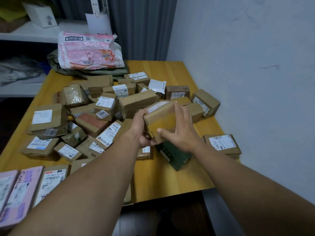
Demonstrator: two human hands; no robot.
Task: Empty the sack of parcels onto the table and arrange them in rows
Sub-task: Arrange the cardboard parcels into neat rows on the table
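Both hands hold one brown cardboard parcel wrapped in clear tape (160, 121) above the middle of the yellow wooden bench (170, 178). The left hand (142, 128) grips its left side, fingers curled around the lower edge. The right hand (181, 128) lies flat against its right face, fingers spread and thumb across the front. The parcel is tilted, its top leaning away.

Just below the hands a dark green box (173, 155) lies on the bench. A loose heap of brown labelled cardboard parcels (105, 106) covers the middle and left of the bench, many lying across each other at odd angles. One labelled brown parcel (222, 144) sits alone at the right edge, near the pale wall (255, 65).

At the near left edge, two pink flat parcels (18, 193) and a brown one with a white label (51, 183) lie side by side in a row. At the far end a crumpled olive-green sack (102, 72) lies flat, with a pink and white plastic bag (88, 50) resting on it.
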